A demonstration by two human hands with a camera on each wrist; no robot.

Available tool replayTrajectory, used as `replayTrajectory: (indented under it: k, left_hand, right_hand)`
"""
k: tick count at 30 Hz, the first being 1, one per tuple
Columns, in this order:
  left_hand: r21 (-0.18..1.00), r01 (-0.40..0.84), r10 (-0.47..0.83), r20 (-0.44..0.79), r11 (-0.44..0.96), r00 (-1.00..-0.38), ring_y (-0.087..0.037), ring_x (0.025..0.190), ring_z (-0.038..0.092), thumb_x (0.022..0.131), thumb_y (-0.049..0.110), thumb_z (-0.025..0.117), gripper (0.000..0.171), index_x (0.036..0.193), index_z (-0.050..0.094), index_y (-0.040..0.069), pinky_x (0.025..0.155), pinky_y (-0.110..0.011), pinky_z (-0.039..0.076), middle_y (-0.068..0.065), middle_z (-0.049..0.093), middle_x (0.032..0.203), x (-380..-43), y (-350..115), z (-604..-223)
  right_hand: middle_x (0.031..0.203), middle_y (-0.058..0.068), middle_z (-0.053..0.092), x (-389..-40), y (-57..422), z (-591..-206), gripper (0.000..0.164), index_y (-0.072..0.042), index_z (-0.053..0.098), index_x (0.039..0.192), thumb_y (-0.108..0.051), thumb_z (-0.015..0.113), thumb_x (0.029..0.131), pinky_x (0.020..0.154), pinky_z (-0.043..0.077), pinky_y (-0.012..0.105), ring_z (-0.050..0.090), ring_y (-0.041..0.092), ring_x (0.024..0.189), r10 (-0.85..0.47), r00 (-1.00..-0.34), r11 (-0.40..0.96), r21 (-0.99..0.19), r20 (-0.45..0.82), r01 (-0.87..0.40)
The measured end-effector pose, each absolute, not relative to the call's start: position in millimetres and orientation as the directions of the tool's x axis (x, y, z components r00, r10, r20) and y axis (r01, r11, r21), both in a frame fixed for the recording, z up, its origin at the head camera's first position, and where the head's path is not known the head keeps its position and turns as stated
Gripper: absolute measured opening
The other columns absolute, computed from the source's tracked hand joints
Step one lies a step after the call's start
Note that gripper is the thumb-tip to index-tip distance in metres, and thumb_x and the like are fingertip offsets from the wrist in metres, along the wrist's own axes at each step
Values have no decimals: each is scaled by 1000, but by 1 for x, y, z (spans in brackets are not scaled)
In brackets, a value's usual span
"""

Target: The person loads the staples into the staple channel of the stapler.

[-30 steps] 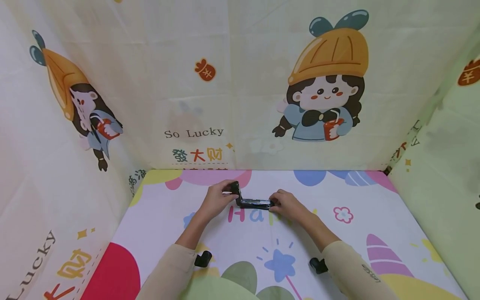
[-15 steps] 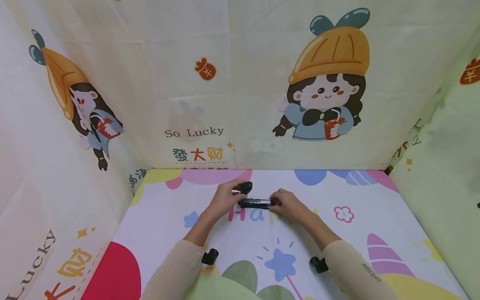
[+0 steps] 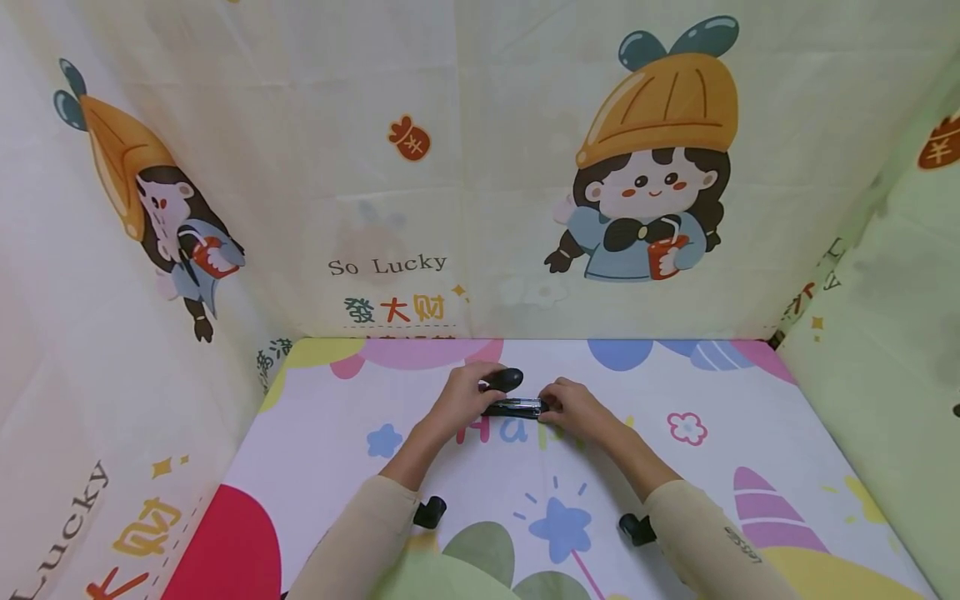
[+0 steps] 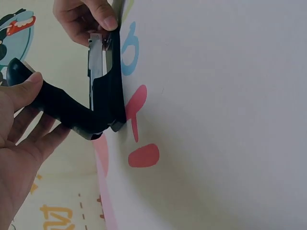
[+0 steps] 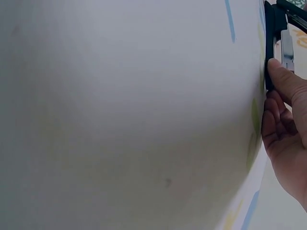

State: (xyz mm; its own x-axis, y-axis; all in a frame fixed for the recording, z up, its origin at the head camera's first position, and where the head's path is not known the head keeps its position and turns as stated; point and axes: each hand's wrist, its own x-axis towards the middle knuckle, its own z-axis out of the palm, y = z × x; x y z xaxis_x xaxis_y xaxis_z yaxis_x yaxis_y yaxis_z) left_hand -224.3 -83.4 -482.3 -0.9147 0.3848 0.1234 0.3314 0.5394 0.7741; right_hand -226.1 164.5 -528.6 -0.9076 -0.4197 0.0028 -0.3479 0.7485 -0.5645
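Note:
A black stapler (image 3: 514, 408) lies on the table with its top arm swung up on the hinge, baring the metal staple channel (image 4: 96, 60). My left hand (image 3: 462, 398) holds the raised arm (image 4: 57, 103), thumb on one side and fingers on the other. At the stapler's other end, my right hand (image 3: 576, 406) pinches the base between thumb and curled fingers. The right wrist view catches that right hand (image 5: 290, 120) at its right edge, thumb on the black base (image 5: 270, 45).
The table cover (image 3: 480, 475) is white with printed shapes and letters. Printed cloth walls (image 3: 510, 192) stand behind and on both sides. Each sleeve has a black device (image 3: 430, 512) at the wrist.
My left hand has moved right, tilting the stapler's top arm from upright down toward its base. My right hand has stayed in place on the base.

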Motion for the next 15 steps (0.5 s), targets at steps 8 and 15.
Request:
replayTrajectory:
  k: [8, 15]
  left_hand:
    - [729, 385, 419, 147, 567, -896, -25, 112, 66, 92, 8, 78, 35, 127, 72, 8, 103, -44, 56, -10, 72, 123, -225, -75, -486]
    - [682, 421, 458, 140, 598, -878, -22, 114, 65, 94, 12, 76, 35, 129, 71, 8, 105, -42, 54, -8, 73, 124, -226, -68, -488]
  right_hand:
    - [100, 2, 64, -226, 164, -528, 31, -4, 73, 113, -20, 83, 88, 84, 54, 34, 59, 14, 89, -394, -919, 749, -586, -17, -310]
    - [99, 2, 64, -226, 165, -529, 30, -5, 74, 112, -21, 83, 88, 83, 54, 34, 59, 14, 88, -385, -922, 748, -594, -26, -295]
